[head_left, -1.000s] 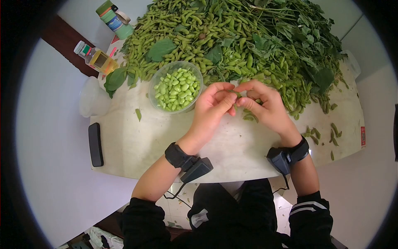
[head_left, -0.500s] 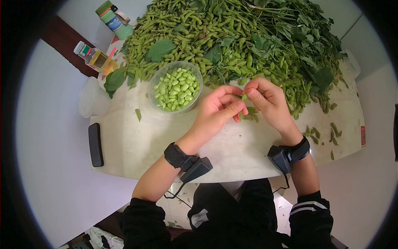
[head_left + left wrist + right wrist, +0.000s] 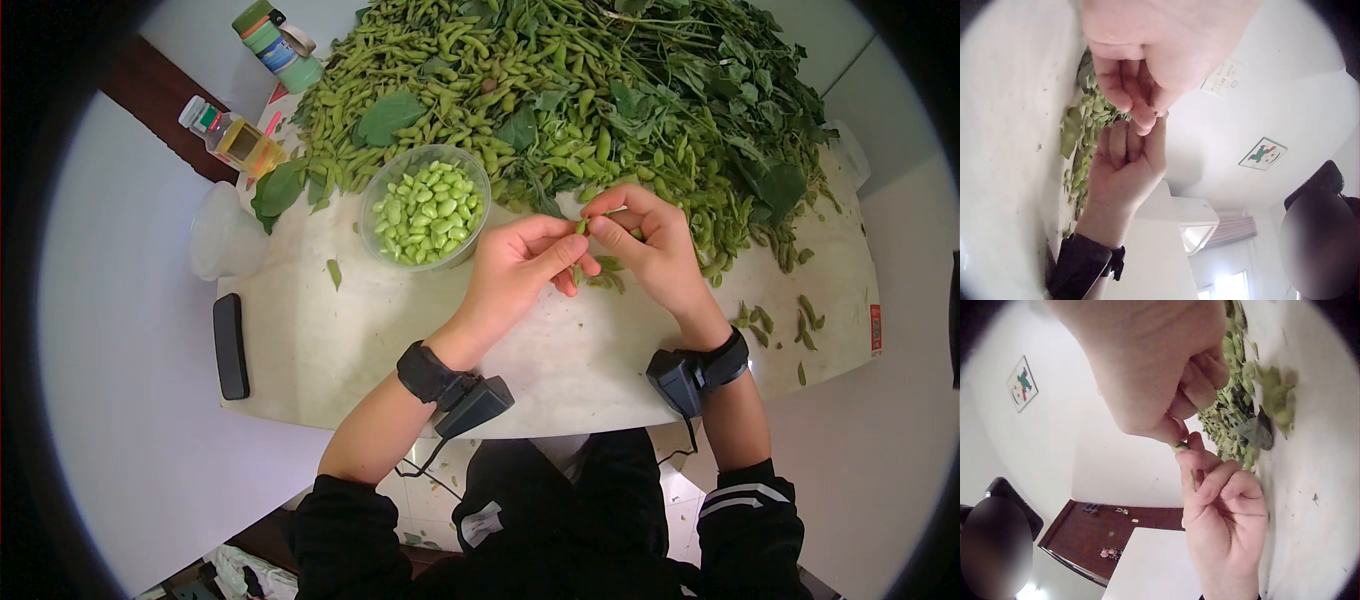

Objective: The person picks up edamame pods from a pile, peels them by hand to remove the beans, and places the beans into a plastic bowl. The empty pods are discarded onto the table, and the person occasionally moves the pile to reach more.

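Note:
Between both hands' fingertips is a small green soybean pod (image 3: 581,228), pinched by the left hand (image 3: 508,270) and the right hand (image 3: 660,250). The right wrist view shows the pod end (image 3: 1180,447) where the thumbs and index fingers meet; a thin green strip (image 3: 1193,480) shows among the left fingers. More green (image 3: 637,233) peeks from inside the right hand's curled fingers. Left of the hands stands a clear plastic tub (image 3: 400,163) holding shelled green beans (image 3: 425,215). A few pods (image 3: 606,280) lie on the table just below the fingers.
A large heap of pods (image 3: 450,90) and leafy stems (image 3: 700,80) covers the table's far side. At left are a black phone (image 3: 230,346), a translucent container (image 3: 228,235), a bottle of yellow liquid (image 3: 240,145) and a green bottle (image 3: 280,50). Loose pods (image 3: 805,320) lie right.
Both hands shifted slightly right, then the fingertips came back together on the pod, a little further left than half a second ago. The tub and heap stayed put.

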`<state>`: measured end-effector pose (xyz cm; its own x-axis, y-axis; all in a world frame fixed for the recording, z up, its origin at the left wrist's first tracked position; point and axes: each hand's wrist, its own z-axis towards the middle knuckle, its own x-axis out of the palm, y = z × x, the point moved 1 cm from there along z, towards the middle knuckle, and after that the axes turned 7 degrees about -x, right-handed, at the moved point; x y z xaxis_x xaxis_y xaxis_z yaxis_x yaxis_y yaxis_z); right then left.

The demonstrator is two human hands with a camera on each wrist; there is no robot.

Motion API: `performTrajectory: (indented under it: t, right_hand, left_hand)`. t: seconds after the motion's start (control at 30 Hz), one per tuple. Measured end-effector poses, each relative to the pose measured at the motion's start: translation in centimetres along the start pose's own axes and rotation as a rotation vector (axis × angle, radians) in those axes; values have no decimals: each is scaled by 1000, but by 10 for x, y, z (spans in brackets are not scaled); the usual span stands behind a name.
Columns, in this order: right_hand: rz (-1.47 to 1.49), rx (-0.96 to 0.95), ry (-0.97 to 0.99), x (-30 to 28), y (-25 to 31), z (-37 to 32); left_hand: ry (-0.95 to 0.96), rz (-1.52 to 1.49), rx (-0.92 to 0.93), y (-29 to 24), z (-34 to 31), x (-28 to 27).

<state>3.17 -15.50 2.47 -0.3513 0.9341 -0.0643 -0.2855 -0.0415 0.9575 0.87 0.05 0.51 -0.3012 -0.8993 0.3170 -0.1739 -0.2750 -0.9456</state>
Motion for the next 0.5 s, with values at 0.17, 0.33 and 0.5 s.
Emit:
performTrajectory:
  t: [0.17,0.33,0.5]
  right_hand:
    - [-96,-62,45,0,-3,0]
    - [-176,-88,48,-2,-3,1]
    - [-169,-69,59,-4,-4,1]
  left_hand:
    - [-16,25,16,0,0,-1]
    - [-6,33,16,-2,-1,1]
    - [17,-11,23,-2,-2,-2]
